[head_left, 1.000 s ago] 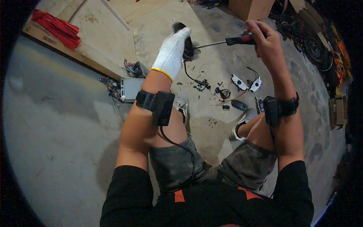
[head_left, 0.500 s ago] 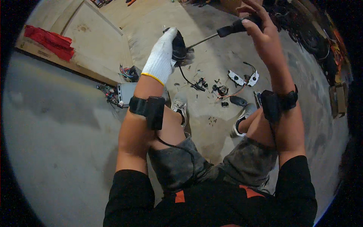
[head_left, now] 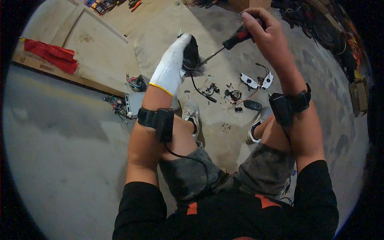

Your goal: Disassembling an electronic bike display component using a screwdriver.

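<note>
In a white knitted glove with a yellow cuff, my left hand (head_left: 173, 56) is closed around a rounded black housing (head_left: 191, 52) and holds it above the floor. A black cable (head_left: 197, 85) hangs from the housing and ends in a plug. My bare right hand (head_left: 264, 29) grips a screwdriver (head_left: 233, 43) by its black and red handle. The shaft slants down to the left, and its tip meets the side of the housing away from my palm. What exactly the tip touches is too small to tell.
Between my shoes lie several small dark parts (head_left: 233, 95), a pair of white pieces (head_left: 249, 81) with wires, a dark oval piece (head_left: 252, 105) and scattered screws (head_left: 226, 127). A metal box (head_left: 136, 105) with wires stands at left by a board bearing a red cloth (head_left: 50, 55). Clutter lines the right.
My right hand has shifted left, and its fingers, loosely spread before, now wrap the screwdriver's handle. The screwdriver has turned a little steeper. My left hand still holds the housing.
</note>
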`<state>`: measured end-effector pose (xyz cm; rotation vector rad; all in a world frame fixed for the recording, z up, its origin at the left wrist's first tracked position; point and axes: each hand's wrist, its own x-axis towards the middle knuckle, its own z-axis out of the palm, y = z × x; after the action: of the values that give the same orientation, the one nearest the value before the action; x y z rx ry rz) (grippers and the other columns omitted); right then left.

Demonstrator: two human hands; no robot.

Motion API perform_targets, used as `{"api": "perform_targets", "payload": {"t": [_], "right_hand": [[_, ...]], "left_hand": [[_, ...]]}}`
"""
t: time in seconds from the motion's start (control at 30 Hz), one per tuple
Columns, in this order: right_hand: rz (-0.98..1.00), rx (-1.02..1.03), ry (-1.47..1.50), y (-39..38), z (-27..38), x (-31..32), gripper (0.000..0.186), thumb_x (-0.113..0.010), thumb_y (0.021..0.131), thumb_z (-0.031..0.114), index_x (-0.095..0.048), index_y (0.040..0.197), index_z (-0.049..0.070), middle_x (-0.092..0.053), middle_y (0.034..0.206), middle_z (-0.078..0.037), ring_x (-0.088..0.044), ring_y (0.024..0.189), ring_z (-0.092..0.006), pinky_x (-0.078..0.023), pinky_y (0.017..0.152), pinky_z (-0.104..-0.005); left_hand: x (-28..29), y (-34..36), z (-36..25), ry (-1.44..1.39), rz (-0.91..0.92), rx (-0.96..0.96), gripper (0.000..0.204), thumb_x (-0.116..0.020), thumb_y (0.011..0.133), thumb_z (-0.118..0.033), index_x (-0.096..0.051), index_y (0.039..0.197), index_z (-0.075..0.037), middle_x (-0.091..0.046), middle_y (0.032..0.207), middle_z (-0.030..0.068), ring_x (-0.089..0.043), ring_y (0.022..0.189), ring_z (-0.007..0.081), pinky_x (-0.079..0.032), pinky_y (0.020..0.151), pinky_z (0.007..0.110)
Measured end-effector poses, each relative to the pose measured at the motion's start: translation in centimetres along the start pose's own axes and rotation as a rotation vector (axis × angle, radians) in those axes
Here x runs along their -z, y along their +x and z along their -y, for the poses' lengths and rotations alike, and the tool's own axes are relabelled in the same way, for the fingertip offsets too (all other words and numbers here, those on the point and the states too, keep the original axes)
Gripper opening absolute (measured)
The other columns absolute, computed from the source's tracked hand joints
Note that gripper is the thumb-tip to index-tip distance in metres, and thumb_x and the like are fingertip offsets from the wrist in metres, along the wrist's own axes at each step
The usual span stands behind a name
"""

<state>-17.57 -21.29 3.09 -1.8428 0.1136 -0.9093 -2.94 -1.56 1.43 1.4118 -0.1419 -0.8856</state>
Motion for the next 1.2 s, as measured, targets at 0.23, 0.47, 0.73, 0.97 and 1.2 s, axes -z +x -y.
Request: {"api": "perform_targets", "payload": {"t": [0.23, 0.47, 0.73, 0.97, 1.2], "right_hand": [[-0.315, -0.026, -0.01, 1.2, -1.2, 0.5, 0.035, -0.069, 0.091, 0.033, -0.066, 0.105, 0.001, -0.069, 0.088, -0.009, -0.066, 0.081, -0.0154, -0.052, 0.072, -0.0295], [-0.638, -0.081, 0.415, 1.0, 1.4, 1.2, 0.024, -0.058, 0.099, 0.03, -0.056, 0.102, 0.007, -0.058, 0.085, -0.004, -0.055, 0.076, -0.0133, -0.045, 0.072, -0.029], [-0.139, 0.066, -0.069, -0.1, 3.1, -1.3, 0.022, -0.064, 0.094, 0.02, -0.061, 0.106, 0.003, -0.061, 0.087, -0.005, -0.06, 0.08, -0.0139, -0.049, 0.073, -0.029], [0.333, 0.369, -0.456, -0.8, -2.2, -4.4, 0.016, -0.075, 0.083, 0.015, -0.068, 0.09, 0.002, -0.064, 0.085, -0.011, -0.064, 0.075, -0.0268, -0.051, 0.068, -0.0354], [0.412, 0.314, -0.414, -0.4, -2.6, -4.0, 0.014, -0.07, 0.084, 0.019, -0.069, 0.091, 0.007, -0.064, 0.089, -0.014, -0.064, 0.085, -0.0352, -0.052, 0.075, -0.0423]], "left_hand": [[0.0, 0.2, 0.0, -0.15, 0.061, 0.054, 0.037, -0.056, 0.095, -0.043, -0.058, 0.104, -0.007, -0.062, 0.083, 0.0112, -0.067, 0.072, 0.0321, -0.06, 0.063, 0.052], [0.2, 0.2, 0.0, -0.218, 0.103, 0.091, 0.044, -0.051, 0.097, -0.047, -0.06, 0.108, -0.006, -0.067, 0.088, 0.0214, -0.068, 0.067, 0.037, -0.059, 0.065, 0.053], [-0.3, 0.4, 0.0, -0.188, 0.213, 0.06, 0.042, -0.049, 0.098, -0.046, -0.054, 0.112, -0.006, -0.065, 0.093, 0.0222, -0.067, 0.072, 0.0389, -0.059, 0.065, 0.057], [-1.1, 1.7, 0.2, -0.182, 0.228, -0.123, 0.041, -0.052, 0.097, -0.047, -0.055, 0.11, -0.008, -0.062, 0.095, 0.012, -0.067, 0.077, 0.0333, -0.06, 0.062, 0.058], [-1.3, 2.2, 0.5, -0.136, 0.219, -0.087, 0.039, -0.053, 0.097, -0.043, -0.055, 0.111, -0.007, -0.062, 0.094, 0.0118, -0.066, 0.073, 0.0289, -0.061, 0.06, 0.053]]}}
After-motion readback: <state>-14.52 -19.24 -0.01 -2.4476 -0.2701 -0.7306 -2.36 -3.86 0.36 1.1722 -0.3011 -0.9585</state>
